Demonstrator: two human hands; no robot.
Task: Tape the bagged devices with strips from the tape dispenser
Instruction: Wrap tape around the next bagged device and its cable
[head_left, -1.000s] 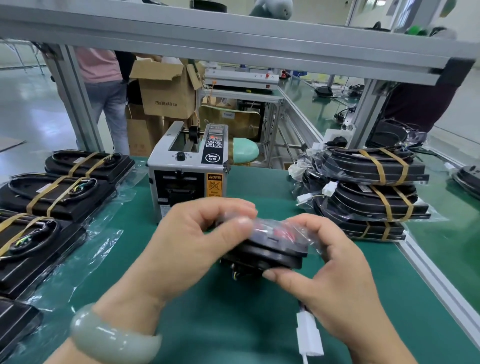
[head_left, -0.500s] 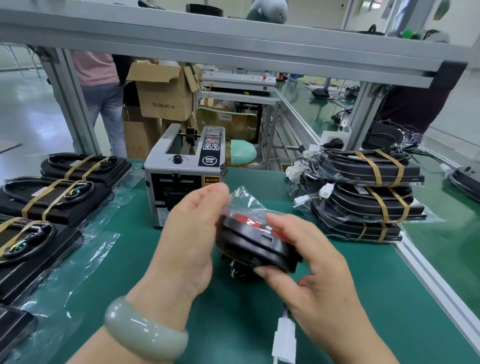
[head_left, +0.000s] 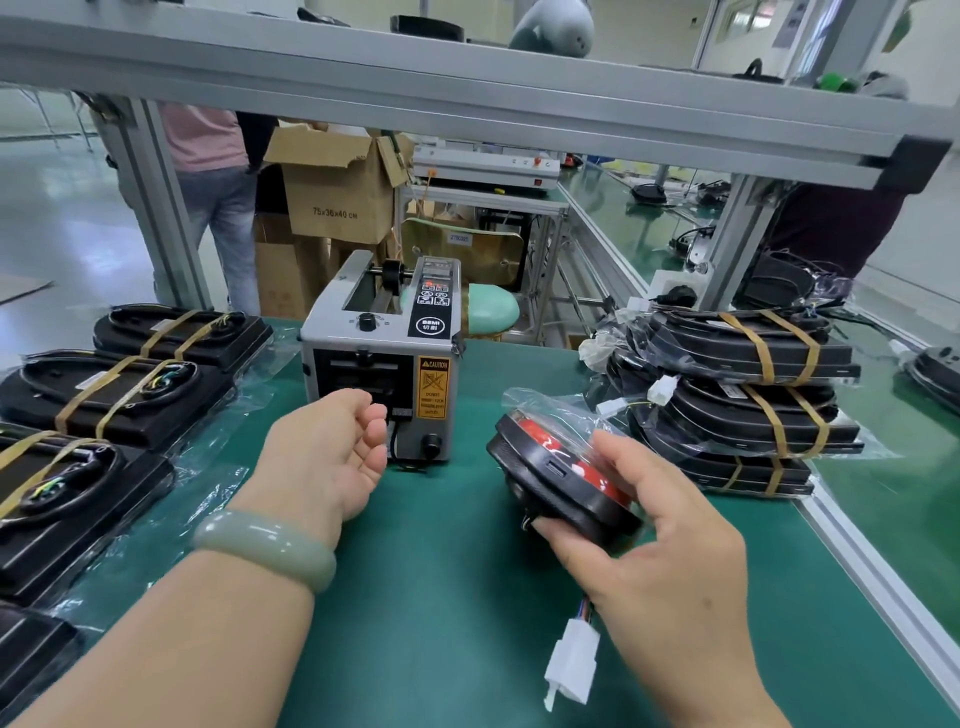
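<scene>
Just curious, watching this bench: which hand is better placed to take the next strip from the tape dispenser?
Probably the left: the left hand holds nothing and sits just in front of the tape dispenser, while the right hand grips the bagged device off to the right.

Right hand (head_left: 670, 566) gripping bagged device (head_left: 558, 475) w/ white plug (head_left: 571, 665) hanging below, left hand (head_left: 332, 447) loosely curled at tape dispenser (head_left: 384, 364) front, taped devices (head_left: 748, 395) stacked on green table (head_left: 441, 597)
</scene>
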